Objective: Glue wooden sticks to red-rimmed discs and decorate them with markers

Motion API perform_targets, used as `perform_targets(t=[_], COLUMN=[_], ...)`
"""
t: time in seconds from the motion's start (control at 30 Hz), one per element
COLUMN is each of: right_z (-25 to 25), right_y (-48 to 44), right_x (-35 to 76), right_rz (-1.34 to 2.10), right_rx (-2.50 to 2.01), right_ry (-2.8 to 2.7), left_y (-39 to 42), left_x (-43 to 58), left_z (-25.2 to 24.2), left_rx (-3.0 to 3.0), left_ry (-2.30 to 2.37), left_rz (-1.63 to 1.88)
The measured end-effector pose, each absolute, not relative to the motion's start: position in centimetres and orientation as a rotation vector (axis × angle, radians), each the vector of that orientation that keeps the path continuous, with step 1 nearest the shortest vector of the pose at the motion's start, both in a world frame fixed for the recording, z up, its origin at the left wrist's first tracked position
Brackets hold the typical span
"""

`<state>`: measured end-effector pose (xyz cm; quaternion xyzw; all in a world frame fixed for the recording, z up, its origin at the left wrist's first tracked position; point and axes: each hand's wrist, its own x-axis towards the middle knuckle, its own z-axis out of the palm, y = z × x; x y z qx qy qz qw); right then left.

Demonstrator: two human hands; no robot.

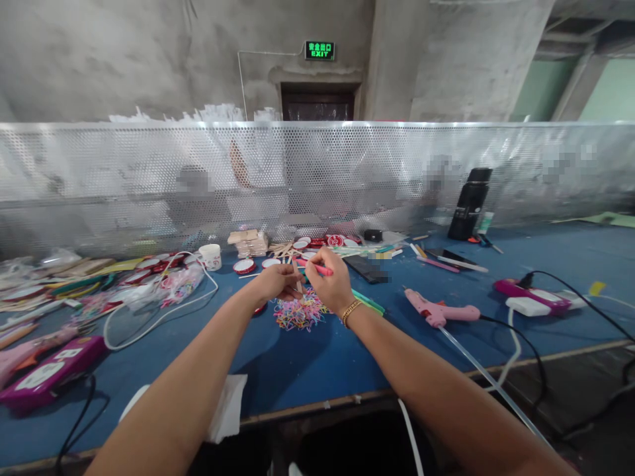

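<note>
My left hand (276,280) is closed, pinching a flat pale wooden craft stick (298,277) held upright. In my right hand (331,281) is a pinkish-red pen (323,270), gripped between thumb and fingers, its tip end close to the stick. Whether the pen touches the stick cannot be made out. Right below both hands lies a heap of small multicoloured rubber bands (300,313) on the blue table (317,370). Green strips or pens (368,303) stick out beside my right wrist.
A pink hot glue gun (439,308) with its cord lies at right, near a purple power strip (538,297). Another purple power strip (54,370) is at left. Jar lids (244,266), a white cup (210,257) and a black bottle (470,203) stand toward a perforated metal screen (387,158).
</note>
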<state>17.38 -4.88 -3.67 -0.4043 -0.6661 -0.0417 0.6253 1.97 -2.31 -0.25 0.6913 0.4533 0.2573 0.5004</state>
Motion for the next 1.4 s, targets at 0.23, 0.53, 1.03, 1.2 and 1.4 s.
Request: perform_targets(t=[0.23, 0.53, 1.03, 1.2, 1.4], right_z=[-3.68, -3.67, -3.71, -3.65, -3.64], right_y=[-4.79, -4.96, -4.78, -4.89, -4.94], right_x=[17.49, 17.25, 17.48, 17.38, 17.24], right_rz=[-0.099, -0.080, -0.104, -0.082, -0.081], right_rx=[-0.926, -0.906, -0.927, -0.911, -0.911], right_ry=[-1.518, -1.546, -1.519, -1.528, -1.531], left_y=[-2.03, -2.43, -2.20, -2.21, -2.26], left_x=[1.75, 1.99, 1.91, 1.84, 1.92], left_z=[-0.36, -0.26, -0.30, -0.34, -0.31], left_rx=[1.661, 1.679, 1.656, 1.648, 1.634], left_ry=[1.069, 1.098, 1.087, 1.075, 1.085], left_rz=[0.638, 0.620, 0.627, 0.637, 0.628])
